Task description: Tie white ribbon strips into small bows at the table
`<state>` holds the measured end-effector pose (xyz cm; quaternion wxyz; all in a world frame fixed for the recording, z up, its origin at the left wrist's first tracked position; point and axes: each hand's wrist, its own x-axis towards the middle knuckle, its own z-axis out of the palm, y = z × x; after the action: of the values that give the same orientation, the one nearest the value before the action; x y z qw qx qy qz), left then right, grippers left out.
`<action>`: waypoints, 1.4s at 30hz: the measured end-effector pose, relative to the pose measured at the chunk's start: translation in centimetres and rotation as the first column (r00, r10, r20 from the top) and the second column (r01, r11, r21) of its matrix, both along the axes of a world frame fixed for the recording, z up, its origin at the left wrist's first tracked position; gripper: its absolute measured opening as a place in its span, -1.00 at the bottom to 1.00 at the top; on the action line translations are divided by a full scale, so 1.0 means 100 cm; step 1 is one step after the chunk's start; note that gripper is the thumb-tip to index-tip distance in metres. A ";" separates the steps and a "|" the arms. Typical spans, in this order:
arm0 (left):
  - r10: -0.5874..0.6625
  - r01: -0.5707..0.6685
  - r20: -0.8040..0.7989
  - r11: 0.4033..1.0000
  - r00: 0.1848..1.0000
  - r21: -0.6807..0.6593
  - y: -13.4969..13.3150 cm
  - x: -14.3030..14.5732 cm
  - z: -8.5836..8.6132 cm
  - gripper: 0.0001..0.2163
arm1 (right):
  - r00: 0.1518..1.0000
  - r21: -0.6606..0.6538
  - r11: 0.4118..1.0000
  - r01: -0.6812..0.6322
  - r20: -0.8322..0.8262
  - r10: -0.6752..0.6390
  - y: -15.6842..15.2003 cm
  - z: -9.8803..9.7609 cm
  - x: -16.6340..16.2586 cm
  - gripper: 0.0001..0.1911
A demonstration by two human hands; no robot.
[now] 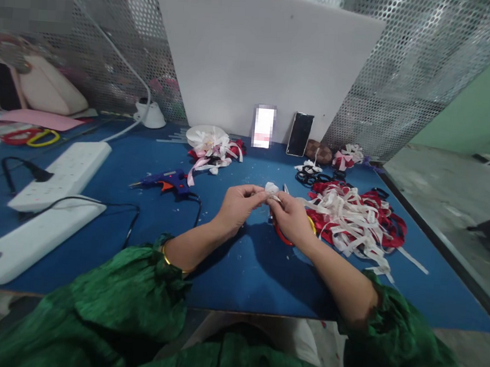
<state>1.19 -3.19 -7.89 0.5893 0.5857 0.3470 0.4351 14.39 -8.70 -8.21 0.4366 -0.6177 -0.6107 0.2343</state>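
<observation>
Between the fingertips of both hands is a small white ribbon piece (271,189), folded or rolled, above the middle of the blue table (229,278). My left hand (239,204) pinches it from the left, thumb and fingers closed. From the other side my right hand (290,214) grips it the same way. Beneath my right hand lie scissors with red and yellow handles (283,236), partly covered by it. A heap of white and red ribbon strips (352,217) spreads to the right. Left of my hands rests a blue glue gun (169,182) with an orange trigger.
White power strips (65,172) with black cables lie at the left. Behind are a dish (195,134) with ribbon bows (214,148), a lit phone (263,127), a dark phone (300,134) and black hair ties (307,177). A white board (263,55) stands at the back.
</observation>
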 end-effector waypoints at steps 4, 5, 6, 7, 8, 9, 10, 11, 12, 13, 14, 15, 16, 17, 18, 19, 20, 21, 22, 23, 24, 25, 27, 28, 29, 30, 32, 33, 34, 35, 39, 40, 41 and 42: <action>-0.004 0.005 -0.018 1.000 1.000 0.010 0.001 0.001 -0.001 -0.79 | 0.983 0.067 0.997 -0.040 0.180 0.027 0.000 0.000 0.003 -0.73; 0.009 -0.009 -0.019 1.000 1.000 0.019 0.001 0.001 -0.001 -0.79 | 0.977 0.058 0.997 -0.044 0.209 0.031 -0.001 0.001 0.002 -0.72; 0.026 -0.025 -0.017 0.999 1.000 0.034 0.000 0.001 -0.001 -0.80 | 0.971 0.047 0.998 -0.042 0.237 0.030 -0.003 0.001 0.000 -0.70; 0.039 -0.039 -0.010 0.998 0.999 0.050 -0.001 0.002 -0.002 -0.81 | 0.966 0.044 0.998 -0.039 0.258 0.026 -0.005 0.002 -0.002 -0.69; 0.042 -0.041 -0.004 0.997 0.999 0.067 -0.002 0.002 -0.002 -0.81 | 0.965 0.054 0.998 -0.039 0.262 0.024 -0.007 0.003 -0.005 -0.67; 0.034 -0.034 -0.003 0.996 0.999 0.088 -0.003 0.002 -0.002 -0.81 | 0.970 0.070 0.997 -0.045 0.241 0.027 -0.009 0.003 -0.008 -0.66; 0.023 -0.021 -0.012 0.993 1.000 0.116 -0.003 0.001 -0.002 -0.82 | 0.982 0.084 0.995 -0.056 0.185 0.040 -0.011 0.004 -0.011 -0.64; 0.016 -0.011 -0.029 0.988 0.999 0.152 -0.003 0.001 -0.002 -0.82 | 0.994 0.086 0.994 -0.072 0.092 0.065 -0.012 0.005 -0.014 -0.63; 0.019 -0.009 -0.053 0.981 0.998 0.194 -0.003 0.000 -0.001 -0.82 | 0.995 0.071 0.993 -0.094 -0.032 0.097 -0.013 0.005 -0.016 -0.63; 0.037 -0.017 -0.078 0.970 0.996 0.241 -0.002 0.000 -0.001 -0.82 | 0.977 0.042 0.992 -0.122 -0.173 0.127 -0.014 0.005 -0.018 -0.62; 0.062 -0.033 -0.096 0.959 0.993 0.282 -0.001 0.000 0.000 -0.83 | 0.939 0.012 0.988 -0.153 -0.311 0.149 -0.013 0.005 -0.018 -0.63; 0.085 -0.050 -0.101 0.951 0.991 0.305 0.000 0.000 0.000 -0.83 | 0.890 -0.006 0.983 -0.182 -0.427 0.163 -0.012 0.005 -0.018 -0.64; 0.088 -0.056 -0.093 0.952 0.992 0.301 0.001 0.000 0.001 -0.84 | 0.845 -0.009 0.980 -0.201 -0.508 0.169 -0.011 0.006 -0.018 -0.64; 0.069 -0.048 -0.069 0.962 0.995 0.269 0.002 0.000 0.001 -0.83 | 0.818 -0.003 0.979 -0.205 -0.550 0.170 -0.010 0.006 -0.016 -0.64; 0.027 -0.019 -0.033 0.977 0.999 0.213 0.002 0.001 0.001 -0.82 | 0.812 0.007 0.980 -0.198 -0.558 0.168 -0.009 0.007 -0.015 -0.64; -0.026 0.024 0.013 0.990 1.000 0.140 0.002 0.002 0.000 -0.79 | 0.823 0.014 0.982 -0.187 -0.543 0.165 -0.008 0.009 -0.014 -0.63; -0.078 0.075 0.063 0.995 0.995 0.059 0.002 0.002 0.000 -0.75 | 0.842 0.015 0.984 -0.176 -0.516 0.158 -0.007 0.010 -0.013 -0.63; -0.122 0.125 0.110 0.992 0.986 -0.020 0.001 0.002 0.000 -0.71 | 0.862 0.015 0.986 -0.164 -0.483 0.150 -0.007 0.011 -0.012 -0.62; -0.151 0.164 0.146 0.983 0.978 -0.085 0.001 0.002 -0.001 -0.68 | 0.880 0.016 0.988 -0.152 -0.454 0.143 -0.006 0.011 -0.011 -0.61; -0.168 0.190 0.167 0.973 0.972 -0.128 0.001 0.002 -0.001 -0.67 | 0.891 0.020 0.990 -0.142 -0.434 0.136 -0.006 0.011 -0.010 -0.60; -0.177 0.204 0.178 0.968 0.968 -0.148 0.001 0.001 -0.001 -0.68 | 0.897 0.025 0.991 -0.134 -0.422 0.132 -0.005 0.010 -0.009 -0.60; -0.180 0.208 0.181 0.967 0.967 -0.149 0.001 0.000 -0.001 -0.69 | 0.902 0.030 0.991 -0.128 -0.412 0.129 -0.005 0.007 -0.009 -0.60; -0.180 0.200 0.169 0.974 0.969 -0.110 0.001 -0.001 -0.002 -0.73 | 0.917 0.032 0.992 -0.121 -0.380 0.124 -0.003 0.001 -0.008 -0.61; -0.166 0.181 0.157 0.980 0.974 -0.087 0.001 -0.001 -0.002 -0.74 | 0.928 0.027 0.993 -0.114 -0.355 0.116 -0.002 -0.002 -0.008 -0.62; -0.134 0.145 0.143 0.987 0.981 -0.067 0.001 0.000 -0.002 -0.76 | 0.941 0.021 0.995 -0.101 -0.322 0.102 -0.001 -0.005 -0.008 -0.62; -0.087 0.094 0.126 0.995 0.988 -0.047 0.001 0.000 -0.003 -0.78 | 0.955 0.013 0.996 -0.084 -0.283 0.084 -0.001 -0.008 -0.008 -0.62; 0.013 -0.013 0.092 1.000 0.996 0.001 -0.001 0.001 -0.004 -0.81 | 0.979 0.003 0.998 -0.058 -0.196 0.058 -0.003 -0.010 -0.010 -0.62; 0.047 -0.049 0.079 0.998 0.996 0.024 -0.002 0.002 -0.004 -0.83 | 0.989 0.012 0.999 -0.050 -0.139 0.051 -0.005 -0.010 -0.012 -0.62; 0.059 -0.062 0.072 0.997 0.996 0.045 -0.004 0.002 -0.003 -0.83 | 0.997 0.035 0.998 -0.047 -0.067 0.049 -0.007 -0.008 -0.014 -0.62; 0.049 -0.053 0.070 0.997 0.996 0.057 -0.005 0.003 -0.003 -0.83 | 0.998 0.066 0.996 -0.054 0.025 0.052 -0.009 -0.006 -0.015 -0.63; 0.015 -0.013 0.113 1.000 0.993 -0.018 -0.007 0.005 -0.003 -0.85 | 0.881 0.117 0.991 -0.067 0.473 0.004 -0.014 0.003 -0.017 -0.70; 0.015 -0.007 0.130 0.998 0.991 -0.062 -0.006 0.005 -0.003 -0.84 | 0.838 0.099 0.994 -0.048 0.546 -0.013 -0.015 0.006 -0.016 -0.72; 0.011 0.004 0.146 0.995 0.989 -0.103 -0.005 0.005 -0.004 -0.83 | 0.808 0.081 0.997 -0.019 0.589 -0.033 -0.015 0.008 -0.013 -0.73; 0.007 0.014 0.158 0.991 0.987 -0.131 -0.003 0.006 -0.005 -0.81 | 0.801 0.069 0.997 0.018 0.596 -0.056 -0.014 0.010 -0.010 -0.72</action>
<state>1.74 -3.51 -8.39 0.6531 0.5099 0.3260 0.4553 13.40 -10.10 -7.21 0.2450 -0.6584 -0.7116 0.0010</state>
